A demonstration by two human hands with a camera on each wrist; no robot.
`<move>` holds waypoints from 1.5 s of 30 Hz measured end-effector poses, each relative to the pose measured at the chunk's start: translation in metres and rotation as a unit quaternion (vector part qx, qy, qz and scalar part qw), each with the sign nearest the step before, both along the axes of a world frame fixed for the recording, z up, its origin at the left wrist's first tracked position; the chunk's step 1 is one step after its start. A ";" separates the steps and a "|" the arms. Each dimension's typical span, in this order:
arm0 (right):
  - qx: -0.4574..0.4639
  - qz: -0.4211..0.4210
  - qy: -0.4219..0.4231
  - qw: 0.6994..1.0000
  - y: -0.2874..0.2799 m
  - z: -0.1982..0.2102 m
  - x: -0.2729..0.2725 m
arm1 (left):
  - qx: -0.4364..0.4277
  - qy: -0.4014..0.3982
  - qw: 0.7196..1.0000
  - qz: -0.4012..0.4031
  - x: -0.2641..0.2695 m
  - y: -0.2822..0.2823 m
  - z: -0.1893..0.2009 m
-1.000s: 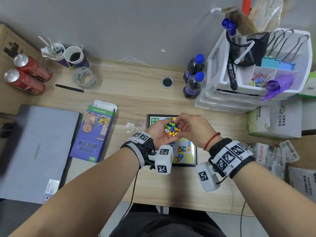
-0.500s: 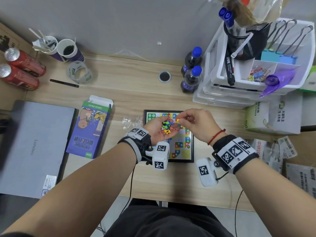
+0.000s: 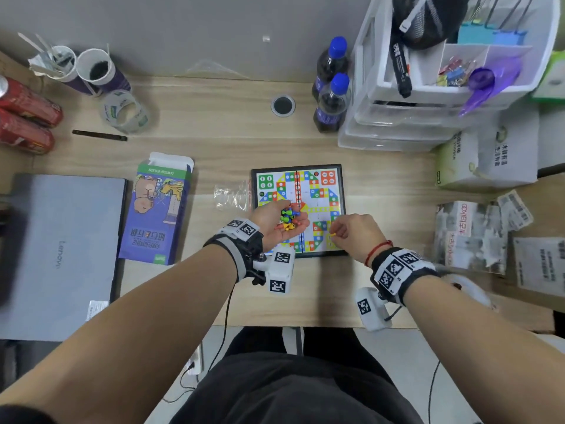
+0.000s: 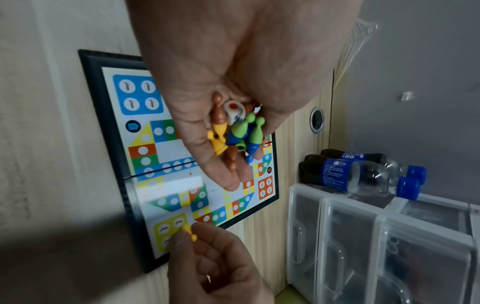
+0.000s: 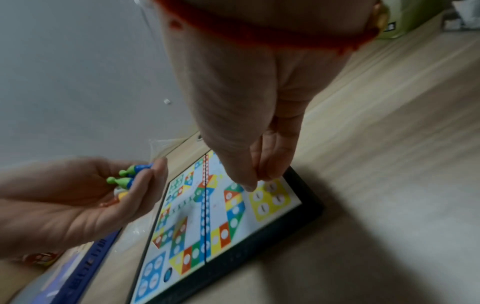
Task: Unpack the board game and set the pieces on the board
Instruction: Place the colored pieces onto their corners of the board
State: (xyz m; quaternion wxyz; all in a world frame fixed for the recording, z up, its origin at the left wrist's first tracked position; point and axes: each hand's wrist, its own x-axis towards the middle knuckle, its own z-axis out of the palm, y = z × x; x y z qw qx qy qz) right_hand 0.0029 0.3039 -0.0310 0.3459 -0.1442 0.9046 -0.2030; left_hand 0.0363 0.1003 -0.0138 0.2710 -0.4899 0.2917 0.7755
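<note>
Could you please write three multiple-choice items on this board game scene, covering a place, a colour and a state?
1. Where is the game box?
A. left of the board
B. on the laptop
C. in the drawers

2. What colour is the pawn pinched by the right hand?
A. blue
B. yellow
C. green

3. How does the left hand carry the remaining pieces?
A. in a closed fist
B. flat on the desk
C. cupped in an upturned palm

Answers: 1 A, it lies between laptop and board; 2 B, the left wrist view shows yellow; 3 C, pieces rest in the palm.
</note>
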 end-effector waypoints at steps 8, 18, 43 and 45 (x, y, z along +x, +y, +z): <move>-0.030 -0.039 0.011 0.999 -0.002 -0.020 0.022 | 0.009 -0.002 1.000 -0.011 0.020 0.012 -0.013; -0.056 -0.016 0.003 0.998 0.001 -0.017 0.015 | 0.008 -0.006 0.999 0.047 0.029 0.027 -0.010; -0.037 0.223 0.078 0.971 -0.022 0.033 0.015 | -0.028 0.009 0.998 0.064 0.031 0.057 -0.002; -0.054 0.220 0.087 0.970 -0.019 0.035 0.016 | -0.034 0.012 0.998 0.059 0.031 0.056 0.001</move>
